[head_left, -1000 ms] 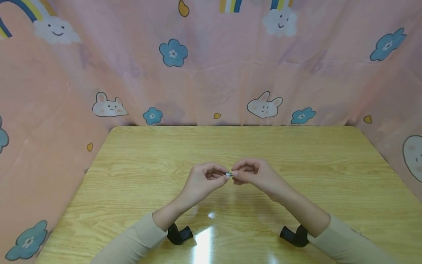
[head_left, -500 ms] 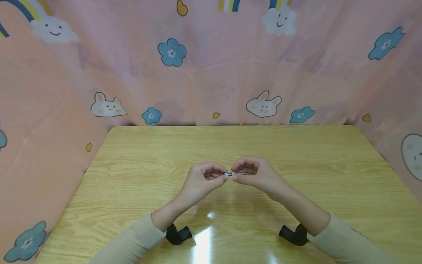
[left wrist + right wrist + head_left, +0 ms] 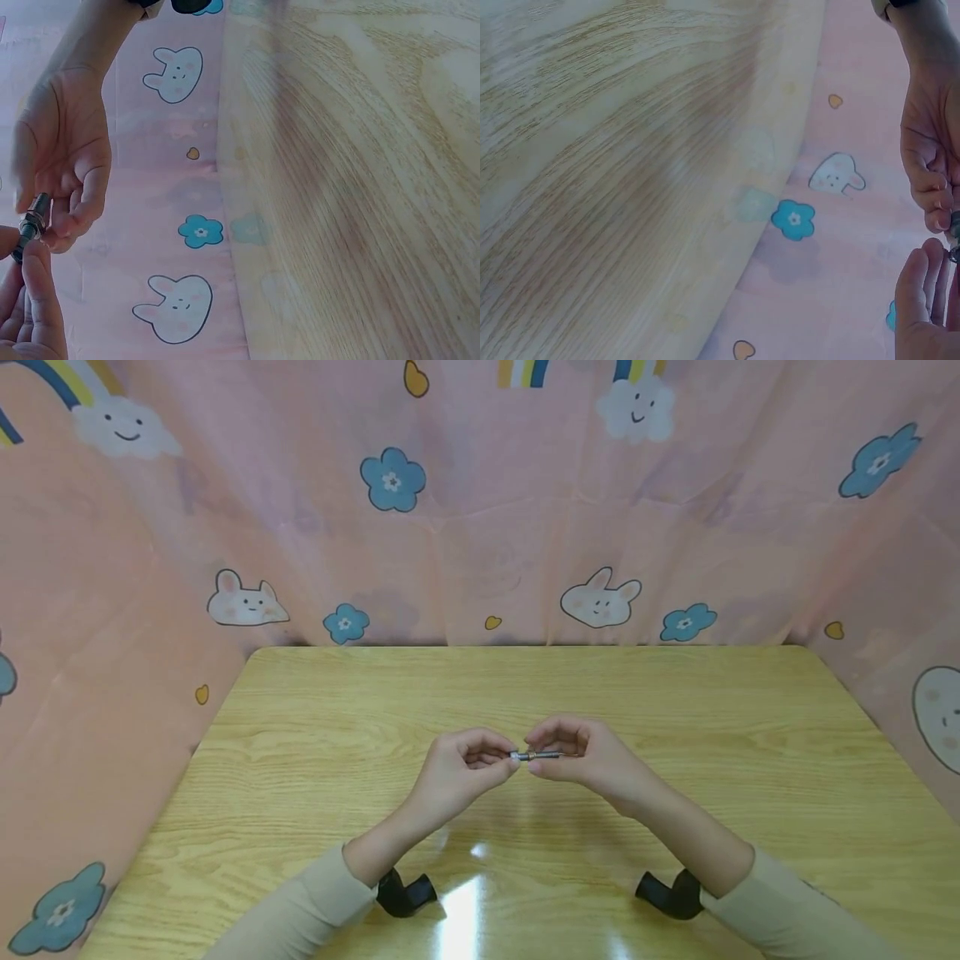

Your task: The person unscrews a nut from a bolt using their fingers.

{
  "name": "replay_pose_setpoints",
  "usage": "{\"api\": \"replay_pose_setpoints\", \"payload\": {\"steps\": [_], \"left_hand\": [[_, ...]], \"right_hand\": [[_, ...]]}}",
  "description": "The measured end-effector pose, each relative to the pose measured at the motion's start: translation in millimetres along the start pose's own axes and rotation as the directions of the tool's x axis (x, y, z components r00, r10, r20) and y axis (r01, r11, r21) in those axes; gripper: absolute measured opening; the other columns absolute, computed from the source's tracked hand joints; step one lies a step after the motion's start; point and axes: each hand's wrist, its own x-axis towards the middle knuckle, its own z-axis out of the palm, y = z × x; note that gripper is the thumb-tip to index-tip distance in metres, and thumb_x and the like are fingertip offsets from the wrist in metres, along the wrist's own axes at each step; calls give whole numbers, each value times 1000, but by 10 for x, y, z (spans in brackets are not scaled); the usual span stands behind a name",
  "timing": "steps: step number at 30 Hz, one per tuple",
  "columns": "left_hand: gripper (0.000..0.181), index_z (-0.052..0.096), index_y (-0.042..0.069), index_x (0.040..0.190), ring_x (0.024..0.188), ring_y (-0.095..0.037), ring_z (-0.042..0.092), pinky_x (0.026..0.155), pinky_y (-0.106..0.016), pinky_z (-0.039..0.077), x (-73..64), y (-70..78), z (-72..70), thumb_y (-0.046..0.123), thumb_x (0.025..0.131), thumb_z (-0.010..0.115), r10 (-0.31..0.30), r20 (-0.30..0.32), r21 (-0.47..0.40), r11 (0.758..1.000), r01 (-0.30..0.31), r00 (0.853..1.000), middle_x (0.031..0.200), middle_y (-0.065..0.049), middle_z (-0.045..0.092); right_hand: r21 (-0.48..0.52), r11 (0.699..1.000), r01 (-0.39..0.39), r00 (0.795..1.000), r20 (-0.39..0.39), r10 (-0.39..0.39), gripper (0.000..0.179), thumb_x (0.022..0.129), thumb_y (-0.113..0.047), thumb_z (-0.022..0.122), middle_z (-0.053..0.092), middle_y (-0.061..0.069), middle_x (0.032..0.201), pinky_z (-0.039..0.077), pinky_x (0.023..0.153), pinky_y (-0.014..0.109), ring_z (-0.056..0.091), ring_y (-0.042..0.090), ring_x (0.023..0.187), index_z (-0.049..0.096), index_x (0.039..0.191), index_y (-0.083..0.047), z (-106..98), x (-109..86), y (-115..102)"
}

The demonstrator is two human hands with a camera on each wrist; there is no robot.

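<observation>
Above the middle of the table, my left hand pinches one end of a small metal bolt between thumb and forefinger. The bolt lies roughly level, its threaded shaft pointing right. A nut sits partway along it in the left wrist view. My right hand surrounds the shaft, thumb below and forefinger above, fingers bent loosely with a small gap beside the bolt; whether a fingertip touches the nut I cannot tell. In the right wrist view the bolt is mostly cut off at the edge.
The wooden table spreads beneath both hands, with light glare near its front. A pink patterned curtain stands behind it and at both sides. Black wrist cameras hang below the forearms.
My right thumb and forefinger have parted around the bolt, so more of its shaft shows between them. My left hand keeps its pinch, nearly still.
</observation>
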Motion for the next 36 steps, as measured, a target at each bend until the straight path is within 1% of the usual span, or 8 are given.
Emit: {"api": "replay_pose_setpoints", "payload": {"steps": [4, 8, 11, 19, 25, 28, 33, 36], "left_hand": [[14, 68, 1, 97, 78, -16, 64, 69, -29, 55, -2, -8, -7, 10, 86, 67, 8, -2, -1, 1000, -8, 1000, 89, -9, 68], [14, 68, 1, 97, 78, -16, 64, 69, -30, 55, 0, -1, -6, 10, 86, 67, 15, -3, -4, 1000, -15, 1000, 89, -9, 68], [14, 68, 1, 97, 78, -16, 64, 69, -29, 55, -1, 5, -10, 10, 86, 67, 22, -2, -8, 1000, -22, 1000, 89, -9, 68], [14, 68, 1, 97, 78, -16, 64, 69, -29, 55, -3, 7, -19, 10, 86, 67, 23, -4, -10, 1000, -23, 1000, 89, -9, 68], [14, 68, 0, 97, 78, -18, 65, 69, -29, 55, 10, 4, -14, 10, 86, 66, 26, -2, -12, 1000, -26, 1000, 90, -9, 68], [14, 68, 0, 97, 78, -17, 65, 69, -29, 55, 12, 9, -8, 9, 86, 66, 30, 1, -13, 999, -30, 1000, 89, -10, 68], [12, 68, 1, 96, 77, -16, 65, 69, -29, 55, 12, 12, -3, 8, 86, 67, 28, -4, -9, 1000, -28, 1000, 89, -9, 68], [12, 68, 1, 96, 77, -15, 65, 68, -29, 55, 11, 12, 1, 8, 86, 67, 26, -7, -6, 1000, -26, 1000, 89, -9, 68]], "right_hand": [[-7, 1000, -2, 1000, 1, 2, 35, 85, -9, 68, 60, 14, 102, 54, 77, 33, 62, 20, 91, 54, 113, 7, 7, 3, -1], [-5, 999, -35, 999, -11, 35, 30, 91, -16, 62, 65, 10, 88, 55, 76, 37, 65, 19, 80, 57, 107, 8, 15, 16, -11], [21, 999, -47, 999, -18, 48, 27, 90, -15, 62, 67, 7, 82, 55, 75, 36, 66, 18, 76, 59, 103, 8, 17, 19, -12], [23, 999, -37, 999, -23, 37, 39, 83, -9, 70, 62, 8, 99, 54, 78, 30, 64, 17, 87, 55, 112, 11, 10, 19, -22], [58, 994, -88, 996, -28, 89, 33, 92, -17, 59, 67, 5, 86, 55, 78, 34, 66, 16, 78, 55, 108, 13, -14, 34, -58], [60, 995, -79, 997, -21, 80, 26, 91, -14, 61, 67, 5, 82, 55, 77, 34, 65, 15, 76, 58, 102, 9, -29, 27, -59], [42, 999, -32, 999, -13, 32, 24, 84, -7, 68, 63, 6, 96, 53, 80, 32, 63, 17, 89, 59, 103, 4, -32, 17, -45], [26, 999, -25, 1000, -10, 25, 27, 86, -10, 66, 62, 8, 97, 53, 80, 34, 63, 18, 88, 57, 106, 5, -29, 24, -42]]}}
